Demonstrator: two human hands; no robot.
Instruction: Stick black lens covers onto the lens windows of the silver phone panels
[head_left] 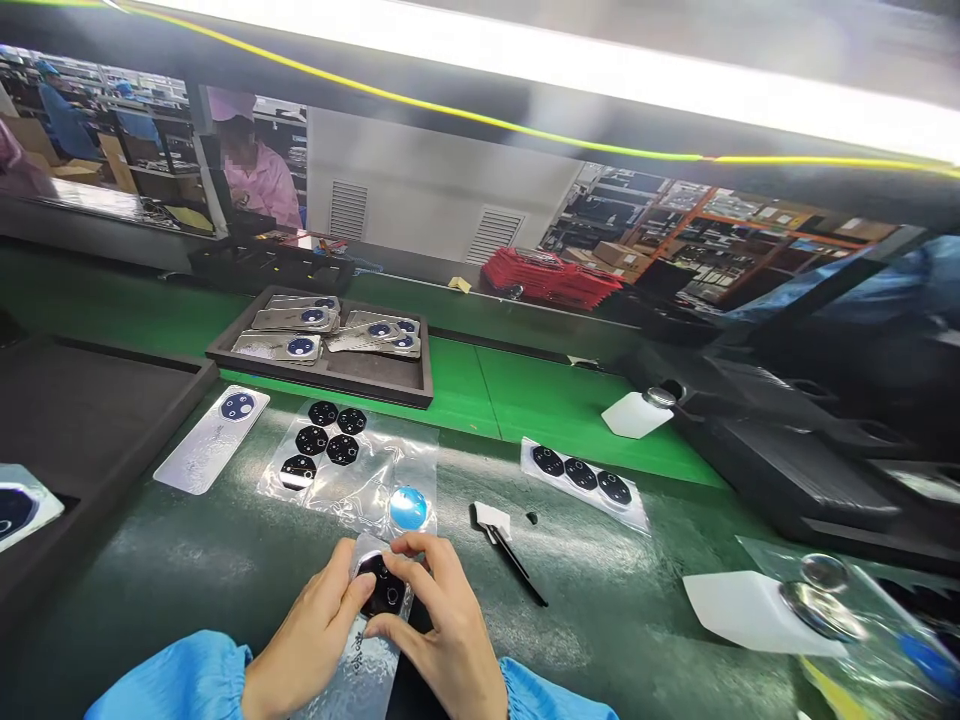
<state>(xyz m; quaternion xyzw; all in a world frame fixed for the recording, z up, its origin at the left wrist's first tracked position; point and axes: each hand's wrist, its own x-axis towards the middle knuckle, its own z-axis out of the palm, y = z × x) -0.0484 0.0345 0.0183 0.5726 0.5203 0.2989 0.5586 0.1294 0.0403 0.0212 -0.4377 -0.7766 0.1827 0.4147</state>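
Note:
Low in the middle, my left hand point(315, 622) grips the edge of a silvery phone back cover point(371, 665), its thumb at the rim of the black camera lens plate point(390, 590). From the other side my right hand point(444, 625) is closed around the same cover, fingertips pressing on the plate's top. Beyond my hands, a clear plastic sheet point(367, 485) carries several black lens plates and a blue round film point(409, 508). Another phone back cover point(210, 440) lies left of it. Black tweezers point(517, 565) rest at the right, by a small white piece point(493, 520).
A dark tray point(375, 382) of stacked covers stands on the green strip; another tray point(97, 390) is at left. A white strip point(592, 487) holds three lens plates. White bottles point(637, 414) with metal tops stand right. Behind the bench, a person in pink point(266, 185) sits.

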